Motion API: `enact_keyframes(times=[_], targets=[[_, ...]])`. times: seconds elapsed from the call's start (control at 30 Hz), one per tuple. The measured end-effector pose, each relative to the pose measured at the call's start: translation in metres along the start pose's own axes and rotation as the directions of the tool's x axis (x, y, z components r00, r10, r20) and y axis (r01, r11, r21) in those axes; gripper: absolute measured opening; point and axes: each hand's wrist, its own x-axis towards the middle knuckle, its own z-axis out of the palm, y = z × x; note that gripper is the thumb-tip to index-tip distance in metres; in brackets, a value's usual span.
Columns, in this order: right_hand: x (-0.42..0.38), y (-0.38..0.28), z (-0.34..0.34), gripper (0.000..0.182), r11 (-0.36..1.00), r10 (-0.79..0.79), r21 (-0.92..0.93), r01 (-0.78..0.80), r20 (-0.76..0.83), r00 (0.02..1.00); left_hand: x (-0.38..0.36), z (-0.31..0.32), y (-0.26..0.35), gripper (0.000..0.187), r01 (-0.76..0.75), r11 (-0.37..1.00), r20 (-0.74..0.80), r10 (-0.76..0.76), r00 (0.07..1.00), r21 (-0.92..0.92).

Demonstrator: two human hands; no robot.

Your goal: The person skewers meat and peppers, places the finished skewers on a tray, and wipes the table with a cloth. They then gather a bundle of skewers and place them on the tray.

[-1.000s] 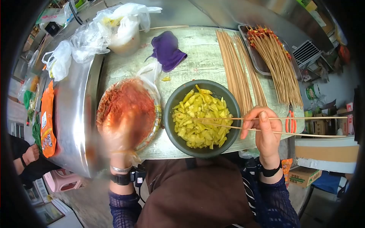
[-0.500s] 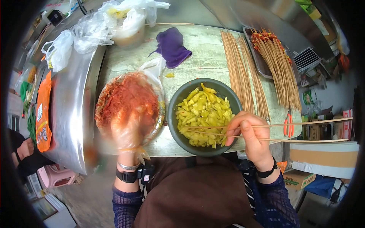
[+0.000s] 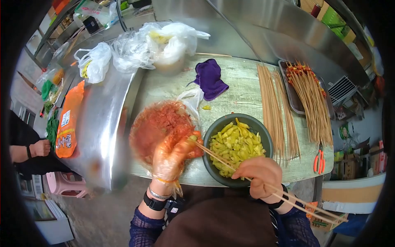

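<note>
My left hand (image 3: 170, 152), in a clear plastic glove smeared red, is raised at the near right side of a bowl of red minced or shredded meat (image 3: 162, 121). Its fingers are curled together; what they hold is hard to make out. A small green pepper piece (image 3: 193, 138) shows at these fingers, where the skewer tips meet them. Bare, my right hand (image 3: 261, 175) grips two bamboo skewers (image 3: 296, 201) slanting up to the left. Below the skewers stands a dark green bowl (image 3: 268, 142) of yellow-green pickled peppers (image 3: 234, 142).
Bare skewers (image 3: 271, 111) lie right of the bowls. Beyond them, a tray (image 3: 296, 103) holds loaded skewers (image 3: 308, 94), with orange-handled scissors (image 3: 319, 160) nearby. A purple cloth (image 3: 210, 80) and plastic bags (image 3: 140, 47) lie farther back. Another person's hand (image 3: 40, 147) is at far left.
My left hand has risen from the red meat toward the pepper bowl. My right hand has swung the skewers' tips out of the peppers to my left fingers. The view has shifted.
</note>
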Motion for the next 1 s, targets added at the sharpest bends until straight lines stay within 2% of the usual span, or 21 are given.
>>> enact_keyframes(times=[0.03, 0.07, 0.27, 0.37, 0.4, 0.5, 0.6, 0.7, 0.8, 1.0], targets=[[-0.001, 0.001, 0.003, 0.026, 0.999, -0.037, -0.022, 0.038, 0.038, 0.999, -0.002, 0.003, 0.001, 0.041, -0.016, 0.997, -0.022, 0.018, 1.0, 0.075], [-0.003, 0.001, 0.005, 0.023, 0.998, -0.056, -0.006, 0.056, 0.028, 0.998, -0.003, 0.004, 0.001, 0.045, -0.017, 1.0, -0.022, 0.017, 1.0, -0.012], [-0.005, -0.002, 0.002, 0.026, 0.997, -0.077, -0.028, 0.078, 0.045, 0.996, 0.0, 0.002, -0.005, 0.039, 0.015, 1.0, -0.078, -0.016, 0.997, -0.013], [-0.012, -0.004, -0.003, 0.034, 0.996, 0.086, 0.011, -0.086, -0.135, 0.987, 0.0, -0.002, -0.005, 0.034, 0.005, 1.0, -0.103, -0.004, 0.995, 0.003], [-0.013, -0.006, 0.005, 0.038, 0.954, 0.251, 0.232, -0.19, -0.271, 0.929, 0.0, -0.004, -0.005, 0.032, -0.001, 1.0, -0.112, 0.002, 0.994, 0.011], [0.004, 0.002, 0.004, 0.035, 0.749, 0.515, 0.634, -0.194, -0.373, 0.771, -0.002, -0.003, 0.0, 0.028, 0.05, 0.994, -0.104, -0.04, 0.994, 0.097], [0.015, 0.016, -0.002, 0.029, 0.634, 0.633, 0.736, -0.237, -0.317, 0.706, -0.002, -0.007, -0.005, 0.022, 0.048, 0.999, -0.077, -0.046, 0.996, 0.025], [0.02, 0.025, -0.002, 0.029, 0.516, 0.705, 0.815, -0.265, -0.227, 0.672, -0.002, -0.007, -0.001, 0.02, 0.061, 0.978, -0.071, -0.047, 0.996, 0.202], [0.024, 0.033, 0.0, 0.031, 0.452, 0.737, 0.843, -0.293, -0.168, 0.655, -0.007, 0.0, 0.003, 0.019, 0.039, 0.966, -0.03, -0.032, 0.999, 0.256], [0.029, 0.044, 0.003, 0.033, 0.464, 0.73, 0.818, -0.339, -0.136, 0.67, -0.006, -0.005, 0.005, 0.02, -0.006, 0.937, 0.026, -0.003, 1.0, 0.348]])
